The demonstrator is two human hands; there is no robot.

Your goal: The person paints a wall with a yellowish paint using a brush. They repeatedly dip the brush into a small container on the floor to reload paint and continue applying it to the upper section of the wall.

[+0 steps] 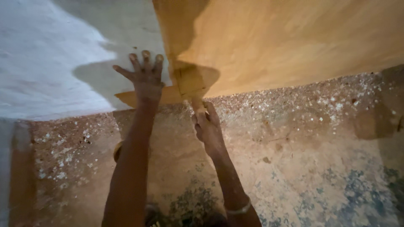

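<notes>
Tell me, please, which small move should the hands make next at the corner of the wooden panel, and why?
Probably press the small wooden piece up against the corner of the wooden panel. The right hand holds it just below that corner, while the left hand lies flat beside the panel's edge, apparently bracing.

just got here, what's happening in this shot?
A person works at the foot of a large plywood panel leaning where a whitewashed wall meets the speckled floor. The left hand is pressed flat, fingers spread, by the panel's edge, over a thin wood strip. The right hand grips a small wooden piece at the panel's lower corner. A bangle shows on the right wrist.
</notes>
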